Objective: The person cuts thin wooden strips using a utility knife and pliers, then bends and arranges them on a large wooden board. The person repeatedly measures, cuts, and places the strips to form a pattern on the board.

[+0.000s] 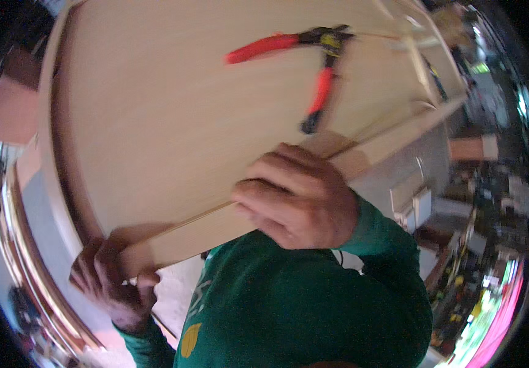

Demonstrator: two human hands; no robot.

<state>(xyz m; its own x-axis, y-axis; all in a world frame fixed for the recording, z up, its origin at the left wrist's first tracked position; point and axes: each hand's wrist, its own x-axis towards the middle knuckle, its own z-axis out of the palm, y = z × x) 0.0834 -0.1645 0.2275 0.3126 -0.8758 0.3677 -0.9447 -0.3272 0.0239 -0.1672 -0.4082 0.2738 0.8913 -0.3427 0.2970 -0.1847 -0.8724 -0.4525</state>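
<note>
Nearest our chest, the green sleeve [375, 239] leads up to our right hand [295, 199], fingers clenched over the near edge of the board [172, 104]; lower and to the left, our left hand [114, 279] grasps the same edge at its corner, fingers wrapped under it; we judge the two grips are spread apart so the wide, pale panel stays level and tilted toward us; farther up, on the board's face, pliers [304, 61] with red handles lie splayed open, untouched; beyond the far edge we see blurred shelves [485, 270], too smeared to tell more.
</note>
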